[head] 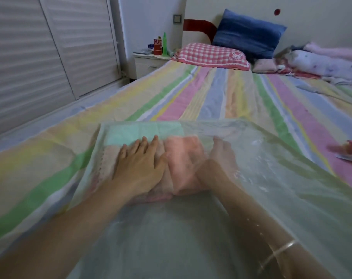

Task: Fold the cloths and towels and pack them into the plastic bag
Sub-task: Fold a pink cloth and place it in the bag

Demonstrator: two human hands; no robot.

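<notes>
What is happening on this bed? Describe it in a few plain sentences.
A person is packing folded cloths into a clear plastic bag lying on the striped bed. The left hand lies flat on top of the bag, pressing the cloths down. The right hand is inside the bag beside the pink cloth; blur hides its hold. A mint cloth sits at the far end.
</notes>
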